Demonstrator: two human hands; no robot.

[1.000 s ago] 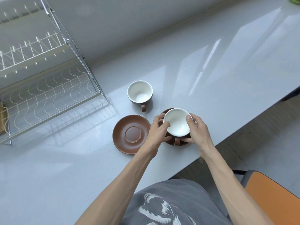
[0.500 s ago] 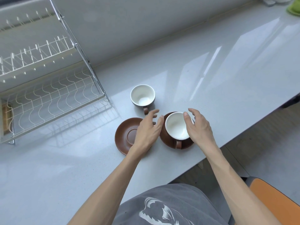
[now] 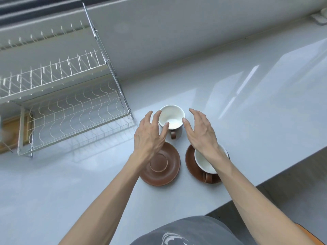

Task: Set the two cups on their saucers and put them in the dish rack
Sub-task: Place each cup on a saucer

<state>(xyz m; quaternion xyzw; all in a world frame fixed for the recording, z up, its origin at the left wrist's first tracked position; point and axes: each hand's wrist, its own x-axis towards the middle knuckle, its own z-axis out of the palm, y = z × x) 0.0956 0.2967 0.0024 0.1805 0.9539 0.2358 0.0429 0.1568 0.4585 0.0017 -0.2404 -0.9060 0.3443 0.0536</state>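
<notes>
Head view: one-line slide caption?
Both open hands, left hand and right hand, flank second cup; empty saucer waits.

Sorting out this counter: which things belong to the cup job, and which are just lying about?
For the job: far cup, empty saucer, near cup, its saucer, dish rack.
Lying about: wooden board, small corner object.
</notes>
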